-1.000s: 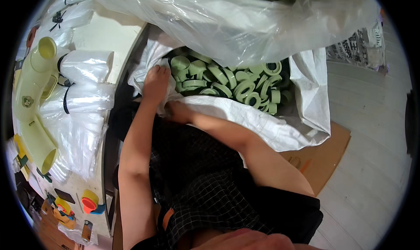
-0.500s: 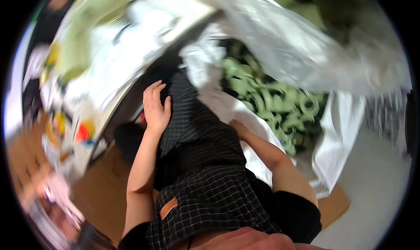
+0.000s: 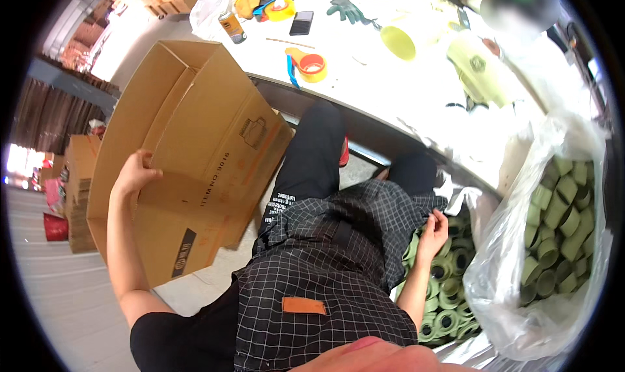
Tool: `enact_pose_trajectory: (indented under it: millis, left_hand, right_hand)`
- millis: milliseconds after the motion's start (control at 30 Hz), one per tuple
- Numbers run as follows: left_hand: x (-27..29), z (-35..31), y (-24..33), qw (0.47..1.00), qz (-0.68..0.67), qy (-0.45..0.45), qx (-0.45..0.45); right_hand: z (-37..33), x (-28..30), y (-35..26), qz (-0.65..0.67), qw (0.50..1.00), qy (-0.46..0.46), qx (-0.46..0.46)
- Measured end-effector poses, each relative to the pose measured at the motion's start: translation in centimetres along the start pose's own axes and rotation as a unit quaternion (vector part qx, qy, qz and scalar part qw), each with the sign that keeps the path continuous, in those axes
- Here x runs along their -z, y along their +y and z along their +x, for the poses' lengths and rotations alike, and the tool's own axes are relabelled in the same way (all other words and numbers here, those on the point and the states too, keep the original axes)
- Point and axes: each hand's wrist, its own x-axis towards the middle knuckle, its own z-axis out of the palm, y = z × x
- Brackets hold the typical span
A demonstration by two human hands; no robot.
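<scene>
At the left, my left hand (image 3: 137,171) is closed at the upper edge of a large brown cardboard box (image 3: 218,157), thumb on its printed side. The box stands tilted beside my legs, with flaps raised. My right hand (image 3: 432,234) is by the side of my black checked apron (image 3: 384,219), above a heap of green ring-shaped plastic parts (image 3: 449,287). Its fingers are curled, and whether anything is in them is hidden. A clear plastic bag (image 3: 501,287) holding several green cup-like pieces (image 3: 563,232) stands further right.
Ahead runs a white worktable (image 3: 364,89). On it lie a tape dispenser (image 3: 309,66), a phone (image 3: 301,23), a can (image 3: 232,28), a dark glove (image 3: 348,9) and pale green plastic pieces (image 3: 478,66). A red bucket (image 3: 56,227) and stacked cardboard stand at the far left.
The view has swung left, bringing the cardboard box into sight. My left hand has gone from beside my leg to the box. My right hand has shifted from the white sack to beside my apron.
</scene>
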Motion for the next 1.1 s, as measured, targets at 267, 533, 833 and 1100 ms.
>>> enact_pose_trajectory:
  millis: [267, 533, 833, 1100]
  left_hand:
    - [-6.9, -5.8, 2.6, 0.993, 0.052, 0.103, -0.026]
    - [-8.8, -8.4, 3.8, 0.982, 0.095, 0.158, -0.037]
    - [-34.5, -6.8, 3.3, 0.970, 0.219, -0.069, -0.074]
    - [-18.8, 4.6, 4.4, 0.984, 0.118, 0.131, -0.037]
  right_hand:
    - [1.2, -18.3, -15.8, -0.041, 0.939, -0.309, 0.143]
    - [-4.1, -24.6, -11.9, -0.106, 0.857, -0.365, 0.348]
    - [-2.8, -23.7, -10.7, -0.052, 0.893, -0.356, 0.271]
    - [-1.8, -25.5, -7.3, -0.016, 0.936, -0.351, 0.023]
